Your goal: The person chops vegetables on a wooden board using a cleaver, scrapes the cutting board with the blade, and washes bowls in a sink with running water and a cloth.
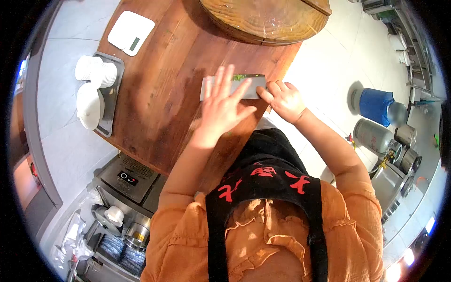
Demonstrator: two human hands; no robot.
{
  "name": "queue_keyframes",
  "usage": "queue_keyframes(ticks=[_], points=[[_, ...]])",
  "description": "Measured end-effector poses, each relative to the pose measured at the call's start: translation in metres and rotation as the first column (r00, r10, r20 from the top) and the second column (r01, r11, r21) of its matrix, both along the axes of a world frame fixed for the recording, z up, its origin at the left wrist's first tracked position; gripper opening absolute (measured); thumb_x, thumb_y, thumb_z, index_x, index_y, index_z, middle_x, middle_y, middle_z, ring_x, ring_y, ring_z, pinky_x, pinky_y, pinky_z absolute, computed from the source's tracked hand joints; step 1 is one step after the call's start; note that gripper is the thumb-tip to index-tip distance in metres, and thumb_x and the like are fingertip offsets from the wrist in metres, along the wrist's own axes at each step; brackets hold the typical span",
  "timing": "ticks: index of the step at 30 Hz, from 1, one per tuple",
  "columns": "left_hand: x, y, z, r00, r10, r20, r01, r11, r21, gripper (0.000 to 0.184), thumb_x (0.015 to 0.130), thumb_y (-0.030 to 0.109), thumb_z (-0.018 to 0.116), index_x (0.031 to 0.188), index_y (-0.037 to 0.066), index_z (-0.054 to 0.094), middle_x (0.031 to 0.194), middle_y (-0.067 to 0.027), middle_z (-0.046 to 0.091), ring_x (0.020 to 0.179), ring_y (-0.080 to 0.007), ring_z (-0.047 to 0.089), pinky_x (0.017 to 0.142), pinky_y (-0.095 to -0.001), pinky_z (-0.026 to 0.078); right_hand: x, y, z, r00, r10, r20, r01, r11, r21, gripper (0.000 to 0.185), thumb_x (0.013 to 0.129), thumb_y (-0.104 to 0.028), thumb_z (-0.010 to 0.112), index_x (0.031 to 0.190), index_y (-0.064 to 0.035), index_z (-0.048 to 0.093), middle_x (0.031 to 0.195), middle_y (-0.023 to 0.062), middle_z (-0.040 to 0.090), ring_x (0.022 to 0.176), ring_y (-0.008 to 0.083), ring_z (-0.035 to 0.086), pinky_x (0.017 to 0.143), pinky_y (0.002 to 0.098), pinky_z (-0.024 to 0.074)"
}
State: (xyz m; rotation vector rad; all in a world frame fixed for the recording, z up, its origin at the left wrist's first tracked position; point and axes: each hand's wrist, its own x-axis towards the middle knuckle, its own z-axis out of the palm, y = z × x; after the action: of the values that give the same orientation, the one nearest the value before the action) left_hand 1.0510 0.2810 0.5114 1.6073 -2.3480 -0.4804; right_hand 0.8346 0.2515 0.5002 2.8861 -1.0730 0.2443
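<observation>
Table (183, 47): brown wood, 11 o'clock.
Knife (256, 83): on table, 12 o'clock, green scraps (238, 76) on it.
Right hand (285, 101): closed on knife.
Left hand (221, 105): spread wide over knife.
Risk: slip could cut left hand.

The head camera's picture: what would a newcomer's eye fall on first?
Probably the broad cleaver near the table's right edge, with green bits on its blade, the right hand gripping one end and the left hand spread over the blade. Next would come the black apron with red characters, worn over an orange top in the lower middle, then the big round wooden piece at the table's far end.
</observation>
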Motion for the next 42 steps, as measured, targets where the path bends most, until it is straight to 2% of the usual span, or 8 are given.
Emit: queue_keyframes(ticks=[9, 15, 22, 32, 36, 38, 40, 42], points=[[-0.024, -0.027, -0.017, 0.994, -0.093, 0.048, 0.083, 0.979, 0.185, 0.079, 0.076, 0.062, 0.053, 0.138, 0.016, 0.036, 0.148, -0.0162, 0.016, 0.138, -0.0304, 0.013, 0.110, -0.0488, 0.009, -0.024, -0.014, 0.017, 0.987, 0.159, -0.024, -0.160, 0.980, -0.115, 0.033, 0.071, -0.023, 0.053, 0.104, -0.0195, 0.053, 0.079, -0.0006, 0.049, 0.072, 0.0134, 0.053, 0.057, 0.0256, 0.0440], [0.006, -0.022, -0.021, 0.986, -0.049, 0.159, -0.003, 0.950, 0.311, 0.080, 0.082, 0.053, 0.052, 0.139, 0.002, 0.029, 0.150, -0.0136, 0.013, 0.139, -0.0232, 0.008, 0.112, -0.0422, 0.006, -0.059, -0.012, 0.026, 0.994, 0.046, -0.103, -0.052, 0.997, -0.056, 0.035, 0.074, -0.020, 0.052, 0.109, -0.0199, 0.052, 0.085, 0.0011, 0.051, 0.074, 0.0153, 0.054, 0.060, 0.0272, 0.0454], [0.049, 0.009, -0.072, 0.912, 0.260, -0.316, -0.211, 0.961, 0.181, 0.071, 0.084, 0.035, 0.058, 0.135, -0.006, 0.029, 0.143, -0.0212, 0.026, 0.133, -0.0341, 0.025, 0.108, -0.0427, 0.023, -0.091, -0.009, 0.010, 0.932, -0.359, -0.057, 0.360, 0.894, 0.267, 0.026, 0.082, -0.013, 0.054, 0.108, -0.0138, 0.056, 0.084, 0.0070, 0.058, 0.081, 0.0256, 0.059, 0.069, 0.0373, 0.0495], [0.051, 0.039, -0.107, 0.871, 0.445, -0.209, -0.468, 0.880, -0.075, 0.055, 0.083, 0.015, 0.053, 0.130, -0.006, 0.036, 0.134, -0.0257, 0.036, 0.126, -0.0405, 0.032, 0.104, -0.0457, 0.028, 0.020, 0.024, -0.028, 0.969, -0.226, -0.096, 0.244, 0.836, 0.492, 0.030, 0.078, -0.007, 0.049, 0.108, -0.0096, 0.050, 0.095, 0.0131, 0.055, 0.089, 0.0300, 0.059, 0.068, 0.0363, 0.0517], [0.069, 0.014, -0.112, 0.890, 0.449, -0.084, -0.456, 0.885, -0.096, 0.058, 0.086, 0.024, 0.052, 0.133, -0.004, 0.033, 0.139, -0.0231, 0.032, 0.130, -0.0377, 0.028, 0.107, -0.0457, 0.023, -0.002, 0.045, -0.037, 0.785, -0.610, 0.110, 0.395, 0.628, 0.671, 0.022, 0.083, -0.013, 0.055, 0.101, -0.0017, 0.048, 0.085, 0.0214, 0.059, 0.081, 0.0376, 0.060, 0.067, 0.0423, 0.0494], [0.064, 0.005, -0.111, 0.919, 0.391, 0.049, -0.385, 0.917, -0.104, 0.060, 0.086, 0.028, 0.052, 0.135, -0.002, 0.032, 0.141, -0.0214, 0.030, 0.132, -0.0359, 0.025, 0.108, -0.0453, 0.021, -0.035, 0.059, -0.060, 0.608, -0.786, 0.110, 0.398, 0.422, 0.814, 0.018, 0.089, -0.016, 0.051, 0.095, 0.0001, 0.046, 0.077, 0.0186, 0.062, 0.060, 0.0229, 0.062, 0.052, 0.0329, 0.0490], [0.048, 0.006, -0.110, 0.961, 0.276, 0.028, -0.274, 0.960, -0.055, 0.062, 0.087, 0.031, 0.051, 0.136, -0.001, 0.031, 0.144, -0.0193, 0.027, 0.134, -0.0338, 0.022, 0.109, -0.0448, 0.020, -0.050, 0.070, -0.063, 0.324, -0.946, 0.010, 0.334, 0.124, 0.934, 0.022, 0.090, -0.019, 0.052, 0.095, 0.0012, 0.046, 0.069, 0.0163, 0.060, 0.059, 0.0244, 0.061, 0.053, 0.0349, 0.0496], [0.029, 0.018, -0.106, 0.987, 0.152, -0.045, -0.152, 0.988, -0.005, 0.062, 0.087, 0.029, 0.050, 0.137, -0.001, 0.029, 0.143, -0.0193, 0.028, 0.134, -0.0334, 0.023, 0.109, -0.0448, 0.020, -0.045, 0.081, -0.070, 0.321, -0.947, -0.033, 0.332, 0.080, 0.940, 0.023, 0.091, -0.020, 0.050, 0.095, 0.0014, 0.046, 0.068, 0.0129, 0.060, 0.057, 0.0176, 0.060, 0.050, 0.0306, 0.0489]])
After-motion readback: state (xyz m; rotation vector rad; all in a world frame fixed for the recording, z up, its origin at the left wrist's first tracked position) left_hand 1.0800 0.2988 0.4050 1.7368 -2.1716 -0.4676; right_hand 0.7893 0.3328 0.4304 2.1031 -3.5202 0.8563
